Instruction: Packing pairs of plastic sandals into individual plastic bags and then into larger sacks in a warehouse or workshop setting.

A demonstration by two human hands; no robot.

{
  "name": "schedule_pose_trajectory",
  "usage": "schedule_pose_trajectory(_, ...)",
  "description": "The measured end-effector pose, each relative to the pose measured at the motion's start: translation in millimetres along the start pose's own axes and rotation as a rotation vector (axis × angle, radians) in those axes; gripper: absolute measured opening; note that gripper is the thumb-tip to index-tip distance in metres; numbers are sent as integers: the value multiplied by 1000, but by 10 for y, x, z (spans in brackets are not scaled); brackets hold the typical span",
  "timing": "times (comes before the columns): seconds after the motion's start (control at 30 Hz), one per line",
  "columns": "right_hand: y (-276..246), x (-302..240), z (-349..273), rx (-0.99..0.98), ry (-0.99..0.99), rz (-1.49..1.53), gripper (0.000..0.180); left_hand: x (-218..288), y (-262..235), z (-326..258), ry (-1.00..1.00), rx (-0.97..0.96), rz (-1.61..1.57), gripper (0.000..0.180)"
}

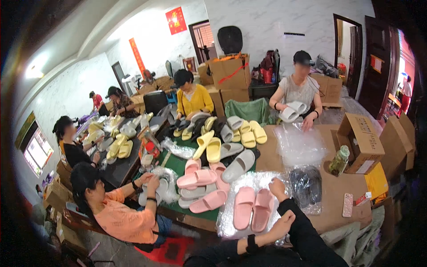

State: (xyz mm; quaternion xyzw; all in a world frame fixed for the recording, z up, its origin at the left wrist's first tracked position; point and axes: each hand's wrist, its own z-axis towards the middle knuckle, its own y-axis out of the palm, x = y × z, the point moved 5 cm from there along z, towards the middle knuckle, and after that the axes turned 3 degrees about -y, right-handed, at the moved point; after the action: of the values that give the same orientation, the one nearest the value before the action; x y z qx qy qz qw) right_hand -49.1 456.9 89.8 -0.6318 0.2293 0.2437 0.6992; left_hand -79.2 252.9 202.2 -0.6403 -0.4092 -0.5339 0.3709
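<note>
A pair of pink slide slippers (253,207) lies side by side, soles down, on a clear plastic bag (243,181) spread on the brown table in front of me. My right hand (277,187), at the end of a black sleeve, rests on the bag's upper right part just beyond the slippers, fingers curled into the plastic. My left hand (283,221), with a black wristband behind it, hovers with curled fingers beside the right slipper's heel, at the bag's near edge. Whether it grips anything is hidden.
A heap of pink, yellow and grey slippers (213,151) fills the table's middle. More plastic bags (299,144), a dark bagged pair (307,184), a green bottle (340,160), a cardboard box (361,141) and a phone (347,204) lie to the right. Several other people sit around handling slippers.
</note>
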Motion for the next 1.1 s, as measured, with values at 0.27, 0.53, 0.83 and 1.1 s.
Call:
schedule_pose_trajectory(0.27,437,111,413,134,677,1261,18,363,-454,-73,-4,5,138,16)
schedule_pose_trajectory(0.53,491,-425,-141,-651,174,669,20,298,-754,-457,239,-512,288,25)
schedule_pose_trajectory(0.83,1014,-502,-1038,-629,-168,-167,36,-2104,-1487,-699,-71,-375,1005,35)
schedule_pose_trajectory(1.1,997,-217,-905,-357,-14,-36,42,-2443,-1222,-791,207,-180,1342,37)
